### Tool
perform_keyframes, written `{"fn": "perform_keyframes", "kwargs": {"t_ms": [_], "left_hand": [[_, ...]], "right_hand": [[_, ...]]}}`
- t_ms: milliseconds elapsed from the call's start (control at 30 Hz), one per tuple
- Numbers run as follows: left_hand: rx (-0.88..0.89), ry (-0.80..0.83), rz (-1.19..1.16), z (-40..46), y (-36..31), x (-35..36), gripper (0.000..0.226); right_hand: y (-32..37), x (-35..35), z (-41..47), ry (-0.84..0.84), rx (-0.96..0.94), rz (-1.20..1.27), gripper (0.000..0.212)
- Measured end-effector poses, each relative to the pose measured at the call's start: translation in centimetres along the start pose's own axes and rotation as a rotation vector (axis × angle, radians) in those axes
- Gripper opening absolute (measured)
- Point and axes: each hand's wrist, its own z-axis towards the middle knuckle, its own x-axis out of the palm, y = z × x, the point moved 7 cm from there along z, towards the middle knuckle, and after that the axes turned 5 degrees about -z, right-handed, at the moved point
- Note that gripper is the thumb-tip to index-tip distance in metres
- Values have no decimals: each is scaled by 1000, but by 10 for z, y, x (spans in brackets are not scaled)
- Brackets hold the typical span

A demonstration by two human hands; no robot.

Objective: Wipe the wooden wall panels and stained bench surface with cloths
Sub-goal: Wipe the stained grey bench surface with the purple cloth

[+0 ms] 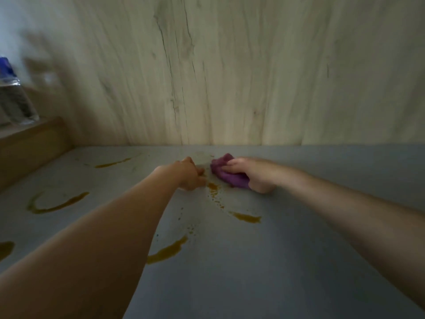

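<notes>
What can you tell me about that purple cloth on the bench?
The purple cloth is a small, soft-looking rag, bunched into a crumpled wad rather than spread flat. It lies on the grey bench surface, far back, close to the wooden wall panel. The right hand grips it from above, fingers curled over its top, thumb side low against the bench. Its left end pokes out past the fingertips. Yellow-brown stains lie just beside it; the left hand is near but apart from it.
</notes>
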Motion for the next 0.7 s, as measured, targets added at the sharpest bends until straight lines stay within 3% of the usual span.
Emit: {"fn": "perform_keyframes", "kwargs": {"t_ms": [133,300,467,567,700], "left_hand": [[1,6,-3,-2,-2,1,57],[10,2,4,1,1,1,56],[22,-86,-58,-9,-2,-1,52],[68,-227,-119,-37,-14,-8,41],[181,-195,-105,-70,-28,0,40]], "right_hand": [[9,7,-37,40,-52,-56,63],[-46,2,-7,38,285,-123,69],[-56,9,-3,69,366,-83,61],[-47,6,-10,89,322,-55,52],[-1,4,-41,142,127,-33,62]]}}
